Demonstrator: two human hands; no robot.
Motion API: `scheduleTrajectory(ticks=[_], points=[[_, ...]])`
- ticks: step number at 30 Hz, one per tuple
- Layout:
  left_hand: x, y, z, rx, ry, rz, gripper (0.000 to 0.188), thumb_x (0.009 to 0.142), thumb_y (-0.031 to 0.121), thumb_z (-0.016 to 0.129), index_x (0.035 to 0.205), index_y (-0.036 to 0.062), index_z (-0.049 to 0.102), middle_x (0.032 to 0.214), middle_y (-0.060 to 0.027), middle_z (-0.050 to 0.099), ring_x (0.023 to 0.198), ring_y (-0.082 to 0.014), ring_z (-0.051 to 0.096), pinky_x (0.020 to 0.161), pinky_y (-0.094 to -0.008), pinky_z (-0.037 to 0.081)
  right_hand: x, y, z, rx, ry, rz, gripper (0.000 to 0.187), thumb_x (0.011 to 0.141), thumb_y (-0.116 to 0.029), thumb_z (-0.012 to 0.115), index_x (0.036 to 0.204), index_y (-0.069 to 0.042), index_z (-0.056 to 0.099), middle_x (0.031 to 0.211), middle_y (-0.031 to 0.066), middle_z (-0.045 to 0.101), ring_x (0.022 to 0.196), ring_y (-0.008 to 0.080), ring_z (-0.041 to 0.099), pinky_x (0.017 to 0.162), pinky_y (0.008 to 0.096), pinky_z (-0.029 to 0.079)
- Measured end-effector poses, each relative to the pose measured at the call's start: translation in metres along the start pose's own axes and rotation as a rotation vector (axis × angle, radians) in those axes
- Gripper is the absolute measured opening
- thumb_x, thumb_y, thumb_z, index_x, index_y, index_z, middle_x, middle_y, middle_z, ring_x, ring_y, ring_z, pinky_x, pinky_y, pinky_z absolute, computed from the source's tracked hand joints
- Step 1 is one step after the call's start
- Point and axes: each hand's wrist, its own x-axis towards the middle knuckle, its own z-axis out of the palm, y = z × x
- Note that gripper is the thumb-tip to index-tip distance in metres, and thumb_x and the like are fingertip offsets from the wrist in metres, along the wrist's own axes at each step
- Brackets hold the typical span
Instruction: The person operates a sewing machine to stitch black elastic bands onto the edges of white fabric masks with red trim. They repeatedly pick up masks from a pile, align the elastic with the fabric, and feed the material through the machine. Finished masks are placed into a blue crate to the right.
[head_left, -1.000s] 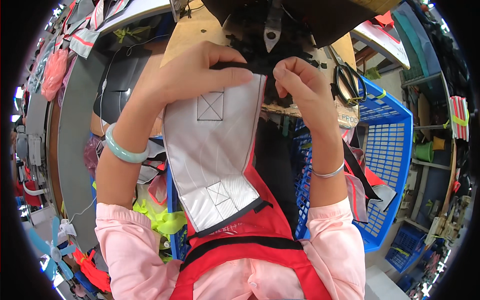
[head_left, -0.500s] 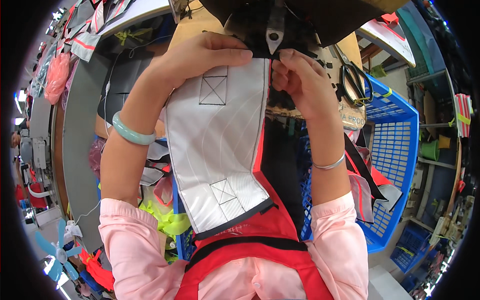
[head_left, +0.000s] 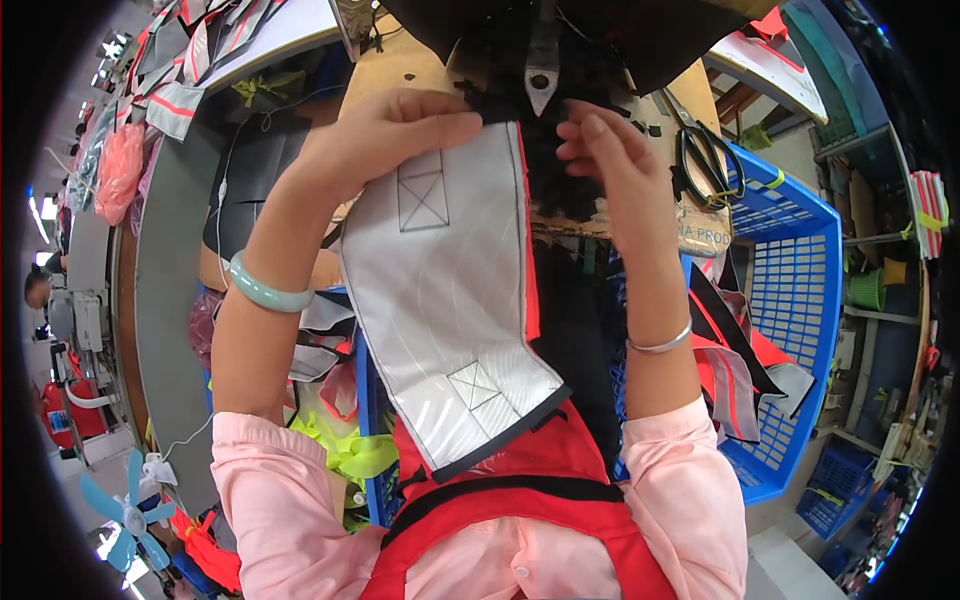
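Note:
A light grey fabric panel (head_left: 440, 270) with stitched crossed boxes, a black lower edge and red along its right side hangs down over my red apron (head_left: 550, 450). At its top edge my left hand (head_left: 405, 135) is closed, thumb over the cloth. My right hand (head_left: 615, 150) sits just right of the panel's upper corner, apart from it, with its fingers curled together. A small dark bit shows at its fingertips, too blurred to name. Between the hands and a little beyond them is a pointed metal machine part (head_left: 541, 85) under a dark cover.
Black-handled scissors (head_left: 705, 165) lie on the worn wooden tabletop (head_left: 400, 70) at the right, among black scraps. A blue plastic basket (head_left: 790, 270) with striped fabric pieces stands beyond my right forearm. Yellow-green strips (head_left: 345, 445) lie low at the left.
My right hand has moved slightly right, away from the panel's corner. My left hand and the panel's top have shifted a little left and nearer; its lower end has swung right.

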Motion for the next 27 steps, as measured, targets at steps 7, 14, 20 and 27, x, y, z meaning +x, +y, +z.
scheduleTrajectory(ticks=[7, 14, 20, 27], points=[[-0.031, -0.002, 0.042, 0.156, -0.051, 0.176, 0.025, 0.091, 0.02, 0.06, 0.103, -0.0019, 0.062, 0.089, 0.0028, 0.059, 0.08, -0.0026, 0.051, 0.07, -0.0205, 0.043, -0.066, -0.008, 0.013, -0.245, -0.454, 0.208, 0.035, 0.087, -0.019, 0.064, 0.115, 0.002, 0.06, 0.1, 0.006, 0.066, 0.089, 0.0083, 0.056, 0.079, 0.024, 0.046], [-0.076, -0.046, 0.038, 0.242, -0.106, 0.216, 0.028, 0.095, 0.025, 0.052, 0.088, -0.0006, 0.058, 0.069, -0.0001, 0.051, 0.071, -0.0085, 0.05, 0.065, -0.0253, 0.043, -0.109, -0.021, -0.021, -0.022, -0.312, 0.314, 0.031, 0.089, -0.009, 0.061, 0.117, 0.003, 0.058, 0.104, 0.0032, 0.063, 0.093, 0.0091, 0.056, 0.083, 0.0248, 0.045], [-0.087, -0.032, 0.086, 0.305, -0.069, 0.263, 0.025, 0.091, 0.022, 0.056, 0.077, 0.0007, 0.058, 0.061, -0.009, 0.058, 0.056, -0.0224, 0.059, 0.054, -0.034, 0.044, -0.112, -0.043, -0.017, -0.983, 0.102, -0.712, 0.043, 0.08, -0.013, 0.065, 0.12, 0.0, 0.055, 0.108, 0.0127, 0.061, 0.104, 0.0238, 0.057, 0.094, 0.0367, 0.041], [-0.077, 0.011, 0.078, 0.394, -0.185, 0.343, 0.022, 0.09, 0.018, 0.06, 0.082, -0.0027, 0.06, 0.065, -0.0095, 0.058, 0.06, -0.0162, 0.056, 0.057, -0.0306, 0.044, -0.093, -0.053, 0.016, -1.045, -0.474, -0.446, 0.025, 0.073, -0.024, 0.07, 0.085, -0.003, 0.063, 0.079, 0.013, 0.062, 0.077, 0.0326, 0.059, 0.07, 0.0428, 0.045]])
